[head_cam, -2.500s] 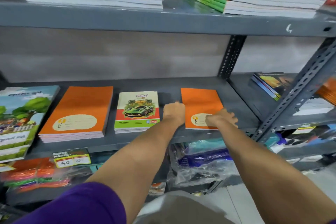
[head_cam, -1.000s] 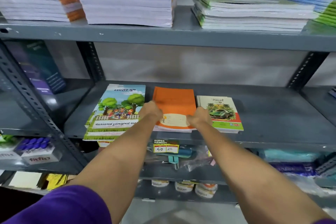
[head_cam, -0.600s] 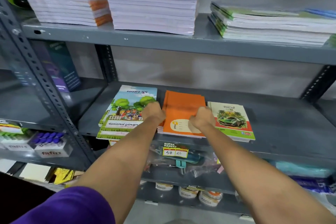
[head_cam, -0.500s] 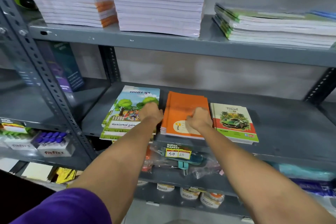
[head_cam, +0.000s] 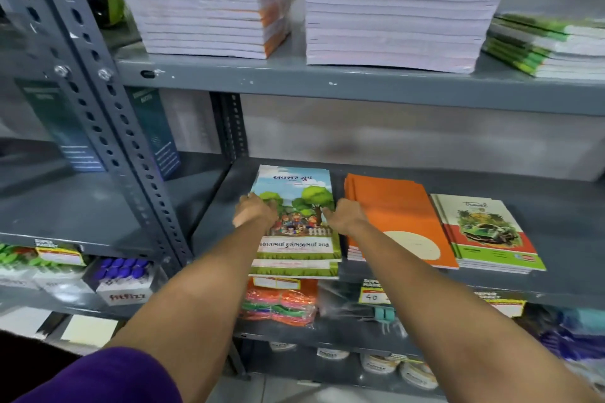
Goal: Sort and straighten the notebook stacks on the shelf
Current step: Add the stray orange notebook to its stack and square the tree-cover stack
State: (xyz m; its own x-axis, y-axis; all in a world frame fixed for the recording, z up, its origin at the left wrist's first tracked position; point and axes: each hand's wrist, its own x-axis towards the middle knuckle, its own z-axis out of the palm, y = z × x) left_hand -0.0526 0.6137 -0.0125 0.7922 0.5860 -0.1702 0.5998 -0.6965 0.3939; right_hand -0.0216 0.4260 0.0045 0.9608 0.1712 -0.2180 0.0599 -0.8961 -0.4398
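Three notebook stacks lie side by side on the grey middle shelf (head_cam: pixel 556 219). The leftmost is the tree-cover notebook stack (head_cam: pixel 296 183), with its lower books sticking out past the shelf's front edge. My left hand (head_cam: pixel 255 210) grips its left edge and my right hand (head_cam: pixel 344 216) grips its right edge. To the right lies the orange notebook stack (head_cam: pixel 397 206), its covers slightly fanned. Beyond that is the car-cover notebook stack (head_cam: pixel 484 229).
The upper shelf (head_cam: pixel 327 85) carries two tall white-edged stacks (head_cam: pixel 399 16) and a green-spined pile (head_cam: pixel 550 46). A perforated steel upright (head_cam: pixel 108 127) stands at left. Blue boxes (head_cam: pixel 157 134) lean behind it. Packets, price tags (head_cam: pixel 373 296) and jars fill the lower shelves.
Both hands have left the orange stack and moved left onto the two sides of the tree-cover stack. The view has swung left and closer.
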